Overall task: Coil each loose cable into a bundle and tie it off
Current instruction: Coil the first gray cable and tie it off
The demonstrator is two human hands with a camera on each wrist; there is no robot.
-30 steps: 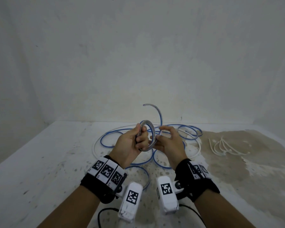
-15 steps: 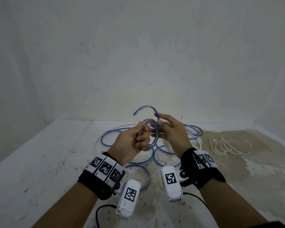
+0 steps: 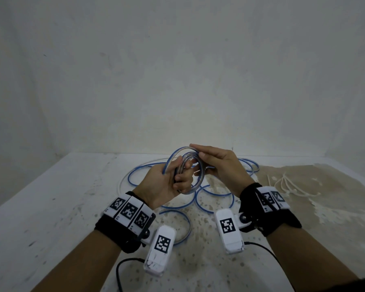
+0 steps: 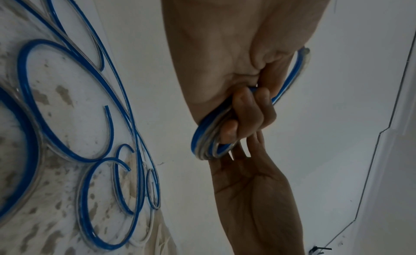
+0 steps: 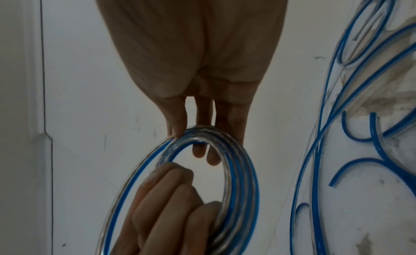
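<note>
A small coil (image 3: 200, 179) of clear cable with a blue core is held up above the table. My left hand (image 3: 182, 175) grips its near side, fingers curled through the ring (image 4: 202, 145). My right hand (image 3: 198, 153) reaches over the top of the coil (image 5: 238, 170), where thumb and forefinger pinch the outermost strand against it. The other right fingers (image 5: 202, 116) lie straight behind the ring. The cable's free end arcs down to my left thumb. More loose blue-and-clear cables (image 3: 214, 199) lie in loops on the table under both hands.
A bunch of white ties (image 3: 287, 186) lies on the table to the right of the cables. The white tabletop (image 3: 51, 207) is speckled, with a brown stained patch (image 3: 325, 197) at right. A plain wall stands close behind.
My right hand has risen and swung left over the coil's top, carrying the free end round. That end, which stuck up behind the coil, now lies by my left thumb.
</note>
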